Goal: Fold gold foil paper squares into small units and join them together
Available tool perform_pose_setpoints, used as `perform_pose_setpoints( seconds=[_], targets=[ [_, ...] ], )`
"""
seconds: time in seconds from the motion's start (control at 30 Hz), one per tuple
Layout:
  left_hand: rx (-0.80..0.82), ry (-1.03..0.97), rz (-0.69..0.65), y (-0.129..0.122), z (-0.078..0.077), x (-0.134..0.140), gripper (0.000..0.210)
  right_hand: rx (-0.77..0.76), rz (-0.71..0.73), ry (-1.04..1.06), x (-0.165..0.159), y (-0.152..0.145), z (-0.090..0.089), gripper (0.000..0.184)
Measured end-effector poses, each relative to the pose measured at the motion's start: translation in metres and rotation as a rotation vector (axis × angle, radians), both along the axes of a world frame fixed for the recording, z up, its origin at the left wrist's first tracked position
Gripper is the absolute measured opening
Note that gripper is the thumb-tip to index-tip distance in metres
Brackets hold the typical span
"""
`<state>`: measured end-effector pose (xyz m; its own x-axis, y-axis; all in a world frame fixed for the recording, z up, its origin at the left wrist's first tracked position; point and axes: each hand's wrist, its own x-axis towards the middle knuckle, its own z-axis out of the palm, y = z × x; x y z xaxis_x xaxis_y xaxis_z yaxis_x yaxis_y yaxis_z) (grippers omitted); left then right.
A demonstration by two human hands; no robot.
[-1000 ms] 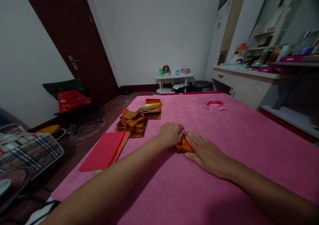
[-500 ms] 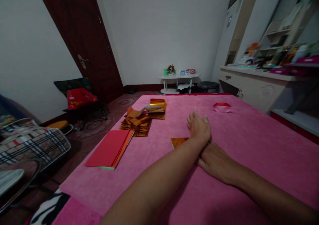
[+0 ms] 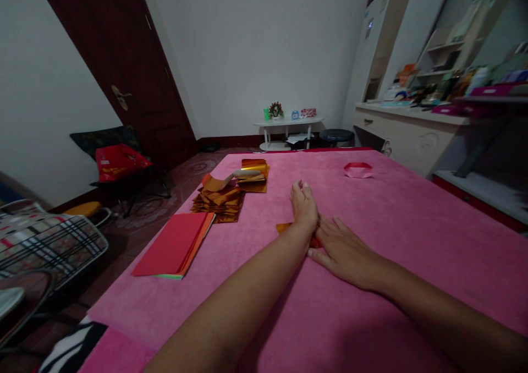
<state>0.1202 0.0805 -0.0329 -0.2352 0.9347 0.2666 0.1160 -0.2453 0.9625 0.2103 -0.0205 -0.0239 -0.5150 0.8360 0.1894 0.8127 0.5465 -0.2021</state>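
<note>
A sheet of shiny gold paper (image 3: 282,228) lies on the pink cloth, mostly covered by my hands and left forearm. My left hand (image 3: 304,205) rests on its edge over the paper, fingers loosely bent and slightly apart, holding nothing visible. Flat beside its wrist lies my right hand (image 3: 346,252), thumb and fingers spread, fingertips reaching the left wrist. A small orange-red part of the paper shows between the right thumb and the left wrist. Farther off to the left is a stack of folded gold paper (image 3: 220,201).
Red and orange paper sheets (image 3: 173,245) lie on the left of the pink cloth (image 3: 396,263). More gold paper (image 3: 258,183) sits behind the folded stack, with a greyish strip on top. A pink-and-red paper ring (image 3: 358,170) stands at the far right.
My left hand has shifted left, off the right hand, whose fingers now show more. Less of the gold paper's left corner is visible. The whole view has turned slightly right.
</note>
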Motion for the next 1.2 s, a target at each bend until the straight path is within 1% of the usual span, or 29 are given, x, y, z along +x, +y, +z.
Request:
perform_pose_setpoints(
  seconds=[0.13, 0.27, 0.47, 0.67, 0.83, 0.97, 1.07, 1.13, 1.2],
  targets=[
    [-0.033, -0.007, -0.027, 0.0, 0.0, -0.004, 0.041, -0.015, -0.003, -0.013, 0.0, 0.0, 0.001, 0.077],
    [-0.048, -0.065, -0.058, -0.001, -0.004, -0.013, 0.04, -0.035, -0.013, -0.034, -0.001, 0.0, 0.003, 0.074],
    [-0.072, -0.139, -0.061, -0.005, -0.007, -0.026, 0.037, -0.06, -0.033, -0.069, -0.001, 0.0, 0.003, 0.073],
    [-0.072, -0.195, -0.08, -0.01, -0.007, -0.039, 0.038, -0.069, -0.05, -0.097, 0.0, 0.0, -0.001, 0.074],
    [-0.042, -0.239, -0.078, -0.013, -0.011, -0.054, 0.038, -0.066, -0.047, -0.095, 0.0, -0.001, 0.0, 0.075],
    [-0.039, -0.361, -0.152, -0.022, -0.011, -0.075, 0.036, -0.04, -0.037, -0.066, 0.001, -0.001, -0.001, 0.072],
    [-0.092, -0.487, -0.263, -0.032, -0.005, -0.092, 0.03, -0.011, -0.032, -0.015, 0.003, -0.001, -0.002, 0.065],
    [-0.122, -0.572, -0.318, -0.038, -0.001, -0.101, 0.03, 0.015, -0.013, 0.044, 0.004, -0.001, -0.003, 0.058],
    [-0.118, -0.631, -0.335, -0.041, 0.002, -0.108, 0.029, 0.036, 0.008, 0.147, 0.004, 0.0, -0.001, 0.046]
  ],
)
